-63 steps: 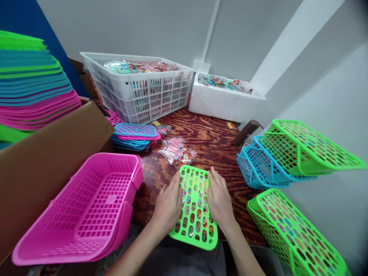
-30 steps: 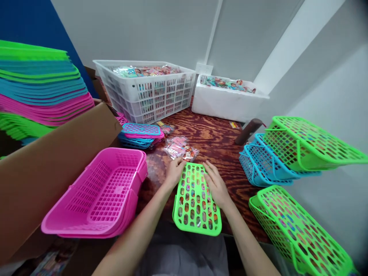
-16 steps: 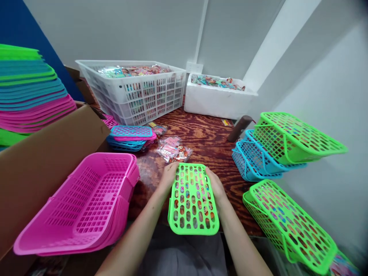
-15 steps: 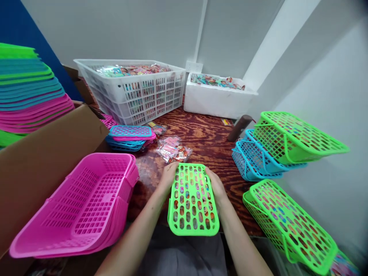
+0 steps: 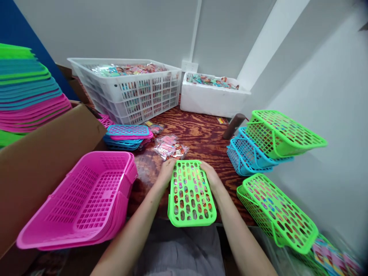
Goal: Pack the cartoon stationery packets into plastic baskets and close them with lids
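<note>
Subject item: green lidded basket [image 5: 191,184], at the near edge of the wood-grain surface [image 5: 198,132], its near end overhanging that edge. Contents, multicoloured pieces, show through the slotted lid. Left hand [image 5: 167,171] and right hand [image 5: 209,172] grasp it along its long sides, toward the far end; the fingers are curled about the walls, their tips largely hidden.

Markings: printed packets [image 5: 170,147] just beyond the basket carry figures in clear wrap, lettering too small to read. A small yellow-and-red label [image 5: 221,120] farther back is likewise illegible, as are the prints on the packets at lower right [image 5: 335,258].

Changes: 2.1 s ago the fingers lay over the lid's long edges; they now sit lower, on the sides, and a handle shows at the basket's left. Against 0.5 s ago the view has swung right, bringing more of the lower-right packets into sight.

Surroundings: nested pink baskets [image 5: 107,194] to the left, beside a cardboard box [image 5: 51,165]; blue baskets [image 5: 253,153] beneath a green one [image 5: 287,128] to the right; a packet-filled white crate [image 5: 109,92] and foam box [image 5: 212,100] at the back
</note>
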Motion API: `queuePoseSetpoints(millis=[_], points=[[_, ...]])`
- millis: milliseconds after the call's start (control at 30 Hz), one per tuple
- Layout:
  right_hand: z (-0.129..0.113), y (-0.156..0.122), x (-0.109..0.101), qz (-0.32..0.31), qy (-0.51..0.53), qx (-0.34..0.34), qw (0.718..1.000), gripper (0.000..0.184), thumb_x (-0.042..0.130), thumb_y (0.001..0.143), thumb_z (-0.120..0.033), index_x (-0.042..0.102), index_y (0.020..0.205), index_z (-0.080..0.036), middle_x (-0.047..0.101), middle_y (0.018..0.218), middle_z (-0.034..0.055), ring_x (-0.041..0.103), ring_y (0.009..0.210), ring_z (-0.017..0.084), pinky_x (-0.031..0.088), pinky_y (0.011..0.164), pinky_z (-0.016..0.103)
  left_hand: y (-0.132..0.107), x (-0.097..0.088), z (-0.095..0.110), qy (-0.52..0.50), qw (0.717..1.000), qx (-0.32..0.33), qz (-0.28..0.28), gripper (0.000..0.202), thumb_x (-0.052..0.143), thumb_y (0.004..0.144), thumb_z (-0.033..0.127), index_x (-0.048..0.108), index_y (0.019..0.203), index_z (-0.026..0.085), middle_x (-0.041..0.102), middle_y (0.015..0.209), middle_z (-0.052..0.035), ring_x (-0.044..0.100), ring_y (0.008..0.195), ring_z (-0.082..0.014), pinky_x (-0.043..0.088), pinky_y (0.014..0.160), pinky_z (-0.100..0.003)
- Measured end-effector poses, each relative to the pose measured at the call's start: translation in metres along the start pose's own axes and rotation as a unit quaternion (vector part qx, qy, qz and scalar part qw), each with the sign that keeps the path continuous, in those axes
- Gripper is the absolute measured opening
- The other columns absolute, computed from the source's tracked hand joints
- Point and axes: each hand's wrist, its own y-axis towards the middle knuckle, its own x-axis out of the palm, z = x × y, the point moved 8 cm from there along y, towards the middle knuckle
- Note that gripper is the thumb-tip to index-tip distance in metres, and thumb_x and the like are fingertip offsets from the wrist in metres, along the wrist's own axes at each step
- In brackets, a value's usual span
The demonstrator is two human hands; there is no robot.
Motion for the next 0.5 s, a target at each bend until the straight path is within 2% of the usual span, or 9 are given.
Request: queuePoseSetpoints(millis=[133, 200, 300, 400, 500], points=[[-0.009, 0.017, -0.001, 0.021, -0.025, -0.006, 0.999, 0.037, 0.076, 0.061, -0.053, 0.068, 0.078, -0.020, 0.072, 0.069, -0.0001, 0.065, 0.065, 0.019, 0.050, 0.065, 0.031, 0.009, 0.006, -0.004, -0.002, 0.999, -0.032, -0.016, 0.036, 0.061, 0.091, 0.045, 0.056, 0.070, 0.015, 0.049, 0.058, 0.0061, 0.042, 0.047, -0.0072, 0.036, 0.048, -0.021], [-0.007, 0.023, -0.001, 0.025, -0.025, -0.001, 0.999, 0.038, 0.076, 0.060, -0.055, 0.066, 0.072, -0.020, 0.069, 0.063, 0.0006, 0.064, 0.062, 0.020, 0.051, 0.064, 0.032, 0.012, 0.008, -0.006, -0.006, 0.999, -0.035, -0.014, 0.038, 0.061, 0.091, 0.047, 0.054, 0.069, 0.016, 0.047, 0.056, 0.0071, 0.040, 0.045, -0.0065, 0.035, 0.047, -0.020], [-0.001, 0.028, -0.001, 0.019, -0.027, 0.014, 0.999, 0.038, 0.078, 0.057, -0.053, 0.063, 0.067, -0.020, 0.066, 0.057, 0.0011, 0.061, 0.055, 0.020, 0.049, 0.059, 0.032, 0.013, 0.010, -0.010, -0.017, 0.999, -0.030, -0.017, 0.042, 0.069, 0.079, 0.054, 0.053, 0.067, 0.017, 0.045, 0.052, 0.0079, 0.040, 0.042, -0.0068, 0.034, 0.045, -0.021], [-0.001, 0.030, -0.003, 0.017, -0.037, 0.007, 0.999, 0.034, 0.076, 0.060, -0.049, 0.065, 0.071, -0.020, 0.066, 0.060, -0.0005, 0.059, 0.055, 0.017, 0.045, 0.056, 0.029, 0.014, 0.011, -0.012, -0.020, 0.999, -0.027, -0.023, 0.047, 0.073, 0.065, 0.060, 0.051, 0.065, 0.019, 0.043, 0.049, 0.0081, 0.039, 0.040, -0.0072, 0.032, 0.043, -0.021], [-0.006, 0.032, -0.003, 0.026, -0.060, -0.022, 0.998, 0.033, 0.073, 0.064, -0.049, 0.068, 0.078, -0.020, 0.066, 0.066, -0.0021, 0.057, 0.060, 0.015, 0.043, 0.059, 0.026, 0.015, 0.010, -0.010, -0.007, 0.999, -0.025, -0.021, 0.047, 0.072, 0.062, 0.061, 0.050, 0.063, 0.020, 0.039, 0.045, 0.0085, 0.036, 0.037, -0.0069, 0.028, 0.041, -0.021]])
